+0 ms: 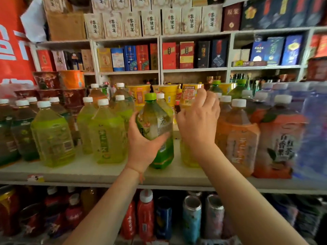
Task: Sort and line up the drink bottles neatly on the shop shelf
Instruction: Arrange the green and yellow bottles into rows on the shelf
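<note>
Left hand [141, 144] wrapped around the green-capped bottle [155, 128], bottle upright on the shelf [106, 174], right hand [198, 119] just beside it, fingers loosely curled and holding nothing, yellow-green bottles [106, 131] left of the grip, orange bottles [237, 137] right of the free hand.

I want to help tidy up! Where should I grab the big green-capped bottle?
Hold the green-capped plastic bottle round its wide middle, coming from the front left as the left hand does. It stands upright and its neck is narrow, with other bottles crowding behind it.
</note>
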The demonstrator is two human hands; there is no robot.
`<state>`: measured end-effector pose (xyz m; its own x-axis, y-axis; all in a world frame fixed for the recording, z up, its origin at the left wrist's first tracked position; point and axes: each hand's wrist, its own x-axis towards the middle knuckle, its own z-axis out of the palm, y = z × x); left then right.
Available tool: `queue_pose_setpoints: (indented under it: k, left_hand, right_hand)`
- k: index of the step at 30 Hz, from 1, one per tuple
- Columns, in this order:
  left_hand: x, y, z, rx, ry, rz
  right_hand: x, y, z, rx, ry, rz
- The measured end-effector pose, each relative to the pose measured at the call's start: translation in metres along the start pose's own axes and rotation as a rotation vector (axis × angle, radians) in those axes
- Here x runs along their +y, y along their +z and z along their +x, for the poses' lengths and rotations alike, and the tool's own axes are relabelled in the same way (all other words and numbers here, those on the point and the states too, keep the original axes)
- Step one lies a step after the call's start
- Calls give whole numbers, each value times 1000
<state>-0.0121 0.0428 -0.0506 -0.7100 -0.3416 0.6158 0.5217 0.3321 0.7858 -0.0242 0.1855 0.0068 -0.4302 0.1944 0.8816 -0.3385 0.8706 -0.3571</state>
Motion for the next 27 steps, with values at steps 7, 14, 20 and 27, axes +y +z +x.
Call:
queue_pose_setpoints:
  k: [7, 14, 20, 27]
  left_hand:
    - [-15, 23, 15, -13, -78, 77]
    - [-9, 30, 25, -49, -148, 209]
    - [-7, 12, 21, -175, -221, 217]
    - [19, -3, 20, -142, -301, -27]
  right_hand:
    - [12, 4, 1, -374, 67, -101]
    - [17, 1, -8, -445, 45, -53]
    - [20, -8, -6, -466, 60, -10]
    - [-11, -41, 8, -509, -10, 313]
